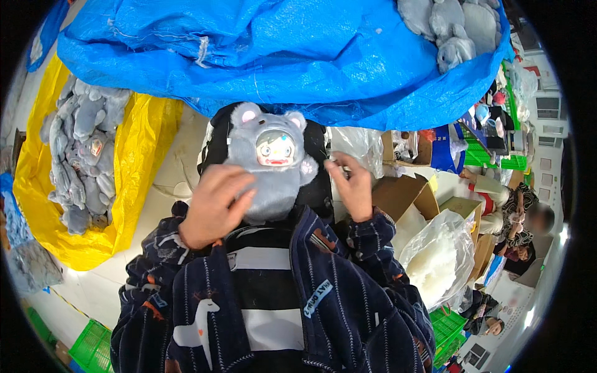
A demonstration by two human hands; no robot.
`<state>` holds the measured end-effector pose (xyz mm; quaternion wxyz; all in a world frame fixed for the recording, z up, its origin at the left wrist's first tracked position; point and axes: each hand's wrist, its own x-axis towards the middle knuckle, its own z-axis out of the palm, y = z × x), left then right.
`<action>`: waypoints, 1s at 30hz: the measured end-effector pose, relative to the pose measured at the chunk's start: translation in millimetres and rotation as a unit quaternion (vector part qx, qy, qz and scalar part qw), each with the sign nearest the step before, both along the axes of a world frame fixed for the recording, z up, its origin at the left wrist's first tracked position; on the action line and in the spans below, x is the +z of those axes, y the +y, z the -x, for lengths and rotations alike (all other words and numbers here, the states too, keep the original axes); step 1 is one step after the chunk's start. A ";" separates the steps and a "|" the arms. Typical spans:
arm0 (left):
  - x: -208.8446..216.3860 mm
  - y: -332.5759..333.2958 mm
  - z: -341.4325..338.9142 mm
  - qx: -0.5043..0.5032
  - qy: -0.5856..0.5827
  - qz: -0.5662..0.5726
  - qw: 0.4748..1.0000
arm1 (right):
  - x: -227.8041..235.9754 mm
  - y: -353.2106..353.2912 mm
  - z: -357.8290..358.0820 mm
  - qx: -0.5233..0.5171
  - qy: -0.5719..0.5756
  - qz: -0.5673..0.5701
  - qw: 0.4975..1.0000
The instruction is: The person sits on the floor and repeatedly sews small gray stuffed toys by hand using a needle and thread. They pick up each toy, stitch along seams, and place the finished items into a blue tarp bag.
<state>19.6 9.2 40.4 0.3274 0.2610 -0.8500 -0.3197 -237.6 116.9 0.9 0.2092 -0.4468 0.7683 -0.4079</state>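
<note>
A grey plush toy (264, 186) lies face up on my lap, with round pink-lined ears, a small paw and a doll face (275, 149) with large eyes set in its hood. Over its lower left side is my left hand (217, 202), fingers curved and parted from the thumb, with nothing visible between them. I cannot tell whether it presses on the plush. Just right of the toy's paw, my right hand (353, 186) is raised, thumb and forefinger drawn together in a pinch. Whatever they hold, if anything, is too small to make out.
A large blue sack (280, 62) spreads beyond my lap, with grey plush pieces (457, 28) at its right. Left stands a yellow sack (143, 155) of grey plush toys (87, 149). Right are cardboard boxes (404, 196), a clear bag of white stuffing (432, 264) and other people (519, 214).
</note>
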 end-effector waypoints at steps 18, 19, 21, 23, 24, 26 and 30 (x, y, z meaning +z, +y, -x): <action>-46.3 18.5 83.3 -0.089 -0.155 0.041 0.983 | -2.0 3.4 -15.0 0.038 -0.094 -0.041 0.994; -46.5 17.9 82.9 -0.090 -0.158 0.040 0.983 | -5.6 3.7 -16.3 0.050 -0.052 -0.021 0.997; -42.8 16.9 81.0 -0.090 -0.160 0.018 0.983 | -2.3 6.8 -11.0 0.040 -0.151 -0.084 0.984; -35.6 13.7 77.4 -0.115 -0.137 -0.008 0.984 | -23.2 20.4 -2.9 0.004 -0.092 -0.001 0.996; -35.8 12.3 70.5 -0.136 -0.111 -0.027 0.984 | -18.7 24.3 5.9 -0.008 -0.155 0.009 0.988; -29.3 3.4 51.4 -0.206 -0.037 -0.056 0.976 | -15.0 29.7 17.1 -0.046 -0.178 -0.010 0.983; -15.7 -12.9 -2.3 0.021 -0.018 -0.138 0.990 | -3.6 21.3 1.9 -0.022 -0.237 -0.028 0.971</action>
